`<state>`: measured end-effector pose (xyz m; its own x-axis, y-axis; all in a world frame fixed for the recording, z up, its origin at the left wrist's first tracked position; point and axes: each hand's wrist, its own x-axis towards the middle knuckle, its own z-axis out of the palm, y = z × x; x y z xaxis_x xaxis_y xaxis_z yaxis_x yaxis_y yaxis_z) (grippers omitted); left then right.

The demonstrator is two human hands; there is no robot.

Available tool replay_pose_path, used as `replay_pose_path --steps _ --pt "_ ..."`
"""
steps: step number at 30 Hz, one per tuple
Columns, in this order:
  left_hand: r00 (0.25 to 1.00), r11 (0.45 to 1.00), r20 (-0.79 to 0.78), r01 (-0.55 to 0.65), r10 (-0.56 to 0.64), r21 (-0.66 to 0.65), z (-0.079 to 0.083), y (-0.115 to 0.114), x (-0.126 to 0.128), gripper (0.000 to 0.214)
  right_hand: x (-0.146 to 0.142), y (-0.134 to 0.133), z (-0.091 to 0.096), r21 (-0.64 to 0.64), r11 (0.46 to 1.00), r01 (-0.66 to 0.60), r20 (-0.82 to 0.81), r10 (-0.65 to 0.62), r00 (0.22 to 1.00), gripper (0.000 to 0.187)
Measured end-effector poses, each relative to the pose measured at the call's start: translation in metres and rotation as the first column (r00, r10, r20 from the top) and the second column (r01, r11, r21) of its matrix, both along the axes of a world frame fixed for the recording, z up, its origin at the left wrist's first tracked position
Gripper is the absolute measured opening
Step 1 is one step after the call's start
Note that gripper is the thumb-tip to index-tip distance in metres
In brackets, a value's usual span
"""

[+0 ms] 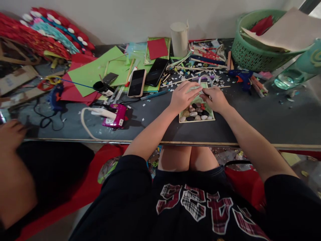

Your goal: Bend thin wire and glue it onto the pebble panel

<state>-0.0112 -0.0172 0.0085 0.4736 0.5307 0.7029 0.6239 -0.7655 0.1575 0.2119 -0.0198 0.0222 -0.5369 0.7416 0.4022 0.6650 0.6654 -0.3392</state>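
A small shallow frame (197, 121) with a pale rim lies on the dark table in front of me. Smooth pebbles (193, 114) in white, brown and black fill its near half, with a small red piece among them. Above the frame's far half, a whitish translucent strip (205, 77) bends into an arch between my hands. My left hand (184, 95) reaches in from the left, its fingertips closed at the strip's left end. From the right, my right hand (217, 99) pinches near the strip's other end. My fingers partly hide both ends.
Paper scraps, sticks and a blue glue gun (242, 76) lie to the right, near a green basket (260, 62) and a bottle (298, 68). Two phones (137, 83), a pen (153, 95) and a magenta power adapter (117, 115) are left. Another person's hand (11, 134) rests far left.
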Motion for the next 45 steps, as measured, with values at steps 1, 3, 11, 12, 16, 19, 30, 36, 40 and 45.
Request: replay_pose_path --steps 1,3,11,12,16,19,30,36,40,45 --pt "1.000 1.000 0.003 -0.011 0.011 0.008 0.001 -0.001 0.000 0.035 0.000 0.000 0.000 -0.005 1.000 -0.009 0.003 0.009 1.000 0.024" --pt "0.999 0.999 0.021 -0.034 0.034 0.020 0.002 -0.002 0.001 0.035 0.000 0.000 0.000 -0.011 1.000 -0.017 0.003 0.017 1.000 0.024" --pt "1.000 1.000 0.013 -0.013 0.013 0.021 0.001 -0.003 0.001 0.034 -0.001 -0.001 0.000 -0.004 1.000 0.022 0.020 -0.022 1.000 0.030" --pt "1.000 1.000 0.012 -0.006 0.005 0.018 0.001 -0.003 0.001 0.035 -0.002 -0.001 0.000 -0.006 1.000 0.027 0.025 -0.027 0.999 0.031" --pt "1.000 1.000 0.031 0.003 -0.003 0.004 0.003 -0.005 0.002 0.037 -0.003 -0.002 0.001 -0.017 1.000 0.017 0.038 -0.017 0.999 0.036" --pt "0.998 1.000 0.056 -0.013 0.013 0.000 0.004 -0.005 0.002 0.036 -0.004 -0.005 0.002 0.006 1.000 0.001 0.014 -0.001 1.000 0.041" --pt "1.000 1.000 -0.009 0.004 -0.004 0.008 -0.002 -0.006 0.008 0.025 -0.005 -0.007 0.003 0.157 0.985 0.066 0.019 -0.070 0.997 0.033" --pt "0.998 0.999 0.038 -0.041 0.042 -0.015 -0.005 -0.006 0.011 0.028 -0.007 -0.006 0.001 0.145 0.983 0.117 -0.025 -0.115 0.993 0.035" --pt "0.993 0.997 0.086 -0.079 0.080 -0.021 -0.006 -0.007 0.012 0.035 -0.006 -0.005 -0.001 0.136 0.980 0.147 -0.057 -0.140 0.989 0.035" --pt "0.994 0.996 0.084 -0.068 0.073 -0.063 -0.002 -0.008 0.012 0.040 -0.007 -0.006 0.000 0.115 0.984 0.135 -0.033 -0.132 0.991 0.032"
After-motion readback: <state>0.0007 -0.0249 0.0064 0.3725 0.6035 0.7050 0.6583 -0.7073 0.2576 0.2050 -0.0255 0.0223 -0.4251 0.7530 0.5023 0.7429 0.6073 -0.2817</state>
